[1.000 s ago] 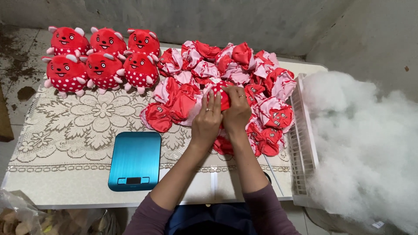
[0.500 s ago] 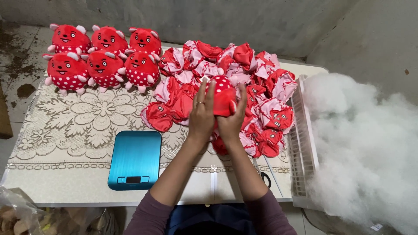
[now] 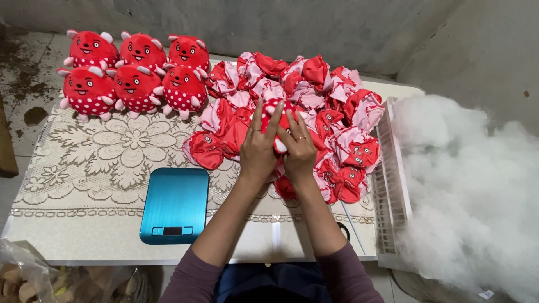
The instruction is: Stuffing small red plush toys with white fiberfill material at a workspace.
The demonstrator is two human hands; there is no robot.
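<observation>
My left hand (image 3: 259, 147) and my right hand (image 3: 299, 150) meet over a red plush toy with white dots (image 3: 279, 112), held up between the fingers above the table. Both hands press on its sides. Under and around them lies a heap of unstuffed red and pink toy skins (image 3: 331, 118). Several stuffed red toys (image 3: 135, 73) stand in two rows at the far left of the table.
A blue kitchen scale (image 3: 175, 205) lies on the lace tablecloth (image 3: 106, 163) near the front edge. A white plastic basket (image 3: 392, 191) stands at the table's right side beside a big mound of white stuffing fibre (image 3: 471, 191). A plastic bag (image 3: 33, 275) sits at bottom left.
Both hands lifted the red toy off the heap and turned it upright between the fingers. The view moved slightly.
</observation>
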